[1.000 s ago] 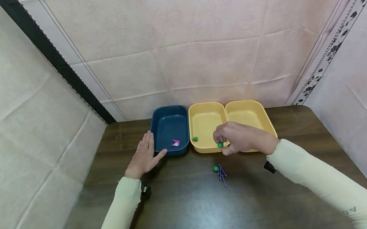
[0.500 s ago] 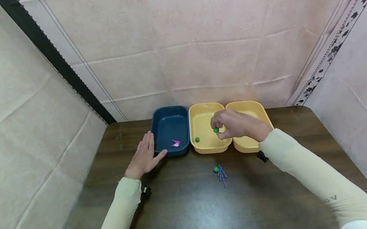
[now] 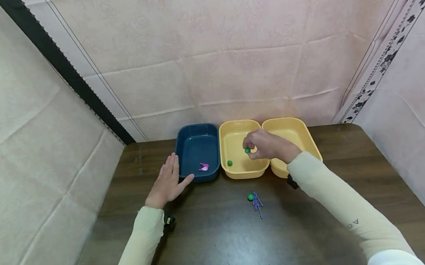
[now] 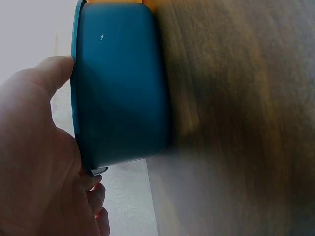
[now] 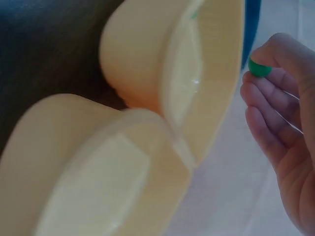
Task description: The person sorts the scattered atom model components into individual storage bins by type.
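My right hand pinches a small green ball between thumb and fingertips, above the middle yellow bin. Inside that bin lies another green ball. With straight fingers and the thumb spread, my left hand touches the rim of the blue bin at its left front corner. A small pink-purple piece of unclear kind lies in the blue bin. On the table, in front of the bins, a third green ball sits beside several thin purple sticks.
A second yellow bin stands against the middle one on the right, partly behind my right hand. The three bins form a row near the back edge of the brown wooden table. Pale cloth hangs behind and on both sides.
My right hand has moved forward and slightly left with the green ball, from the middle yellow bin's front edge to over its inside. My left hand stays in place at the blue bin.
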